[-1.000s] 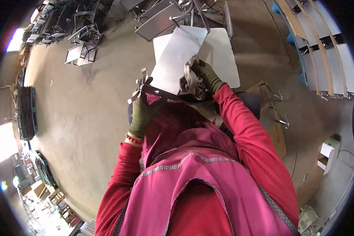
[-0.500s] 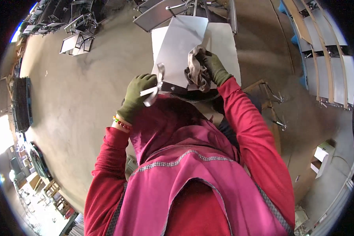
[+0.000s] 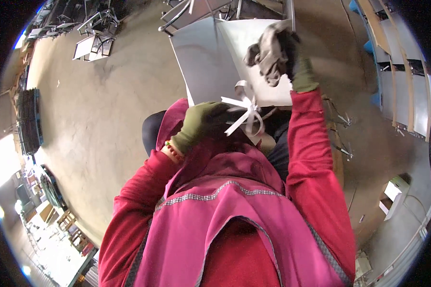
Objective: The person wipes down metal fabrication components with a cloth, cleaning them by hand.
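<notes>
Sheet-metal panel (image 3: pixel 210 62), pale grey and flat, at twelve o'clock. Gloved right hand (image 3: pixel 297 60), at one o'clock, fingers bunched around a crumpled grey rag (image 3: pixel 268 52) pressed on it. Gloved left hand (image 3: pixel 203 122), centre, clasps a white metal bracket (image 3: pixel 244 112).

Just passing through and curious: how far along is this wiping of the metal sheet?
Mid-job, it seems. The right hand presses a crumpled grey rag against the far part of the pale metal sheet, while the gloved left hand steadies the near edge by its bent metal bracket. I cannot tell cleaned areas from uncleaned ones, so what is left is unclear.
</notes>
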A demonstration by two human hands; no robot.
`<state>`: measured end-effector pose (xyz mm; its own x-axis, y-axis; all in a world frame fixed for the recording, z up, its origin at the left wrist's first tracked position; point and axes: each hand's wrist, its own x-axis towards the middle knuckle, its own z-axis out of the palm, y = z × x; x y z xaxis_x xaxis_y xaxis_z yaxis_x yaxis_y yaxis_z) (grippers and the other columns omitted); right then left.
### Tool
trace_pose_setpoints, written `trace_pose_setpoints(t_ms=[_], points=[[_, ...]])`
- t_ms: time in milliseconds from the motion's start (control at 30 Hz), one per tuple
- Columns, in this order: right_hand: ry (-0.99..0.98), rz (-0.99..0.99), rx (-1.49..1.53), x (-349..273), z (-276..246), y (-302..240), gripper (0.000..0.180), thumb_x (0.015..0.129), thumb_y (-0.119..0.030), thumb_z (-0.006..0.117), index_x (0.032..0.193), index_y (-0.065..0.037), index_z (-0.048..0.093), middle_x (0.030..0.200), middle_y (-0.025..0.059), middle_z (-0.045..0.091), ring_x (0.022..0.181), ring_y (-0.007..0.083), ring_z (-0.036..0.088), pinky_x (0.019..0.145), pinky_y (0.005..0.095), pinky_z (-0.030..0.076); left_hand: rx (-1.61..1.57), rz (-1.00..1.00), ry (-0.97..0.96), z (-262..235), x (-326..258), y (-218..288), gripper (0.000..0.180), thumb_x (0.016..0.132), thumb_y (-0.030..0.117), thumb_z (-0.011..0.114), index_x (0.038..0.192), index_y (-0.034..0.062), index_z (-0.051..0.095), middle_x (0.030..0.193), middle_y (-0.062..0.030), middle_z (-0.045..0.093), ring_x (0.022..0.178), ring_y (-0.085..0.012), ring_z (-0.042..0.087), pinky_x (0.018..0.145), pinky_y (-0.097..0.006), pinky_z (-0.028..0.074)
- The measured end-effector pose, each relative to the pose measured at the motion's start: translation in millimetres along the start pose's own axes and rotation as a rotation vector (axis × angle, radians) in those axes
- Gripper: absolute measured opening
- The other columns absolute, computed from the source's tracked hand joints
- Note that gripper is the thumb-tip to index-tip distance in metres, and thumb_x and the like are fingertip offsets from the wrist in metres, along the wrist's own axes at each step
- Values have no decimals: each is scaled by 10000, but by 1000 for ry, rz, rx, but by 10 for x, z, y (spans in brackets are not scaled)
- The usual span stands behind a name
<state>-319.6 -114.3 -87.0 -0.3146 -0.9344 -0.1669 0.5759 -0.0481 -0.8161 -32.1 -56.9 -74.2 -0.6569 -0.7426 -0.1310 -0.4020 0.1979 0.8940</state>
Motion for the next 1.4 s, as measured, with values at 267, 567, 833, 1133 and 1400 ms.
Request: trace_pose_setpoints(t_ms=[267, 567, 833, 1133, 1400], points=[[98, -172, 82, 109, -709, -611, 347, 972, -259, 349, 1238, -59, 448, 1192, 42, 490, 1090, 165, 484, 980, 308, 368, -426, -311, 216, 473, 770, 447, 180, 870, 119, 552, 989, -4, 609, 789, -2, 573, 695, -75, 516, 586, -223, 432], [-322, 39, 421, 322, -1497, -724, 373, 930, -338, 413, 1171, -68, 504, 1144, 95, 543, 1028, 232, 540, 927, 396, 425, -704, -203, 234, 675, 1670, 580, 234, 893, 149, 529, 1069, 3, 580, 854, -49, 616, 717, -99, 529, 656, -222, 431], [-334, 106, 928, 249, -1522, -732, 338, 942, -279, 410, 1192, -69, 500, 1143, 80, 549, 976, 207, 567, 880, 364, 461, -426, 76, 322, 845, 1568, 465, 316, 805, 125, 581, 1095, 11, 534, 954, -123, 600, 792, -206, 594, 649, -300, 483], [-580, 35, 651, 158, -1191, -877, 335, 934, -283, 426, 1188, -77, 499, 1153, 66, 541, 1028, 206, 534, 930, 360, 416, 412, 242, 263, 587, 1729, 372, 364, 764, 145, 606, 1117, 80, 543, 1173, -149, 529, 1071, -381, 484, 887, -422, 412], [-429, -58, 794, 183, -1319, -787, 366, 920, -321, 447, 1198, -84, 477, 1178, 82, 519, 1067, 229, 496, 976, 391, 365, 892, 184, 370, 446, 2231, 113, 572, 754, 342, 603, 1236, 67, 465, 1273, -160, 464, 1179, -363, 414, 1013, -484, 271]])
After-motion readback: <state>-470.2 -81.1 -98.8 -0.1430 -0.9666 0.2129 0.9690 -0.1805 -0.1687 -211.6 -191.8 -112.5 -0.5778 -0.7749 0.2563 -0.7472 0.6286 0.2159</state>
